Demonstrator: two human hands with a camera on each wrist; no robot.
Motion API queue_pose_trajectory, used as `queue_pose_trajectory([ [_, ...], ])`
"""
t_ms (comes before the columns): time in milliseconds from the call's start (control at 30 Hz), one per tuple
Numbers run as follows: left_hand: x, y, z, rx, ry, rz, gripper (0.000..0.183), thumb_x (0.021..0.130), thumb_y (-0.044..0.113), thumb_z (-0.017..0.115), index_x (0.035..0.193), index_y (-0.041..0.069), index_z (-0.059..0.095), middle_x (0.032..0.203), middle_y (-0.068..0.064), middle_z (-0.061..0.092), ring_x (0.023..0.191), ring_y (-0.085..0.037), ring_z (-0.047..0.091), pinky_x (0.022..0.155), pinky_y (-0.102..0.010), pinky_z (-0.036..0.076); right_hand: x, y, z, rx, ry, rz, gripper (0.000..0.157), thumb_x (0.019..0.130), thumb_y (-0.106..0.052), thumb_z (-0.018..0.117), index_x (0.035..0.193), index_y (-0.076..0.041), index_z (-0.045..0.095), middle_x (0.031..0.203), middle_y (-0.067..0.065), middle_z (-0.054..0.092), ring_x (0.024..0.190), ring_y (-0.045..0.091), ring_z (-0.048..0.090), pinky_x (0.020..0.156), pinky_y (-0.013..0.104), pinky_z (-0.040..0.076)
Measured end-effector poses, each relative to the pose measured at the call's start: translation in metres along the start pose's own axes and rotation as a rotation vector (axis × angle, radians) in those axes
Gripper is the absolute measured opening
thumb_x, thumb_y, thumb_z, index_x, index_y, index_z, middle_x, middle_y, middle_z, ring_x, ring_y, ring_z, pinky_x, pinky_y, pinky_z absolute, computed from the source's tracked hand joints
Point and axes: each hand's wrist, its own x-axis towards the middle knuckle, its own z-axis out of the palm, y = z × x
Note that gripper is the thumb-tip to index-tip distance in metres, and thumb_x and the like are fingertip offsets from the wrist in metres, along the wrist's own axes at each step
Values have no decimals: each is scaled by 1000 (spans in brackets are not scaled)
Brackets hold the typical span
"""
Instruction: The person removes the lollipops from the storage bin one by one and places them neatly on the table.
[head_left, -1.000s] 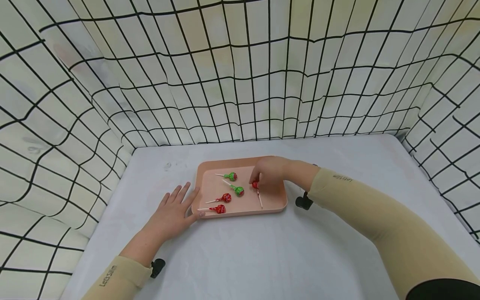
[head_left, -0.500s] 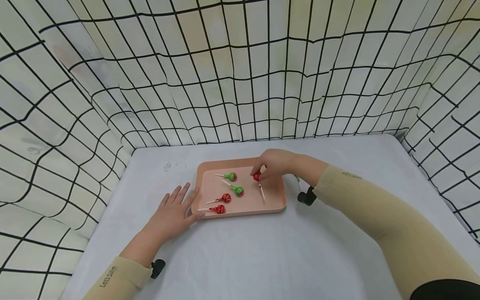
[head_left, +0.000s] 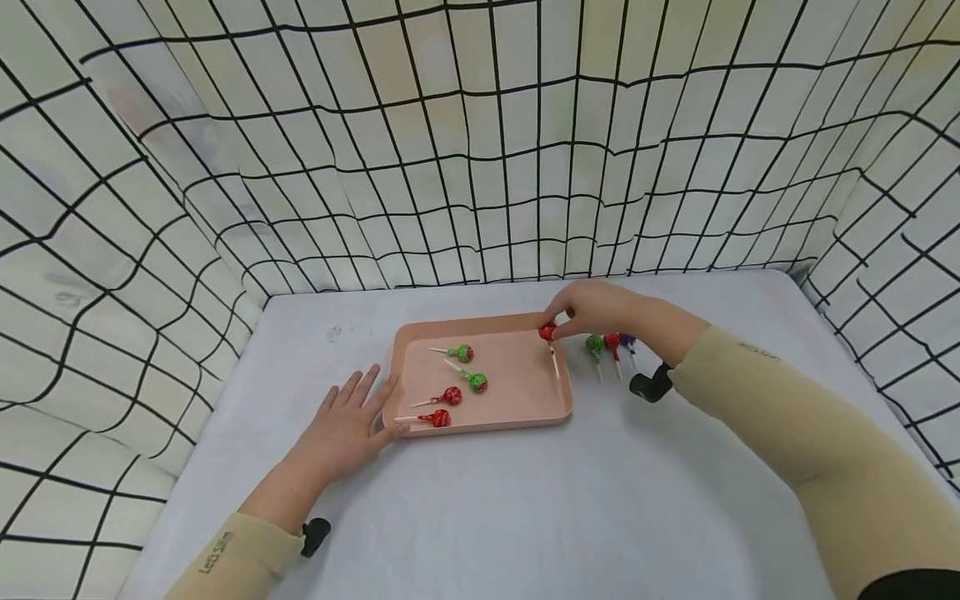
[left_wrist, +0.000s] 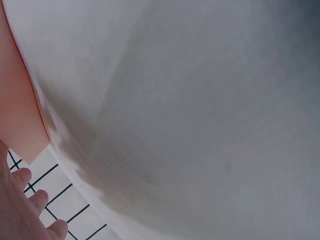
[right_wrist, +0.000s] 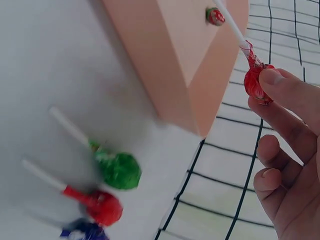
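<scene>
My right hand (head_left: pixel 600 307) pinches a red lollipop (right_wrist: pixel 256 86) by its wrapped head between thumb and forefinger, white stick hanging down. In the head view it is over the back right corner of a pink tray (head_left: pixel 517 404). Two green lollipops (head_left: pixel 477 382) and two red lollipops (head_left: pixel 440 418) lie in the tray's left half. Flat on the table at the tray's left edge rests my left hand (head_left: pixel 341 429), fingers spread, thumb at the front left corner. Its fingertips (left_wrist: pixel 59 229) show at the bottom left of the left wrist view.
Right of the tray, a green lollipop (head_left: pixel 595 344), a red lollipop (head_left: pixel 612 342) and a purple lollipop (head_left: pixel 628 341) lie in a row on the white table (head_left: pixel 510 517), under the right forearm. Black wire grid (head_left: pixel 525 175) fences the table's back and sides.
My right hand has lifted the red lollipop from the tray's middle right and carried it right and back to the corner. The row of lollipops beside the tray has come into view. My left hand stays still.
</scene>
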Motion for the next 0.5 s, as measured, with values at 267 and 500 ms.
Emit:
queue_pose_trajectory([
  [267, 0, 1, 0, 2, 0, 1, 85, 94, 63, 51, 159, 16, 24, 164, -17, 14, 149, -42, 12, 117, -64, 11, -28, 40, -3, -4, 12, 80, 31, 91, -26, 73, 122, -25, 74, 102, -8, 68, 79, 19, 52, 61, 30, 46],
  [500, 0, 0, 1, -3, -8, -7, 87, 93, 66, 50, 159, 17, 23, 164, -17, 14, 149, -42, 11, 117, -64, 10, -56, 72, -8, -5, 19, 150, 29, 91, -23, 73, 120, -22, 74, 100, -4, 67, 79, 19, 50, 61, 31, 45],
])
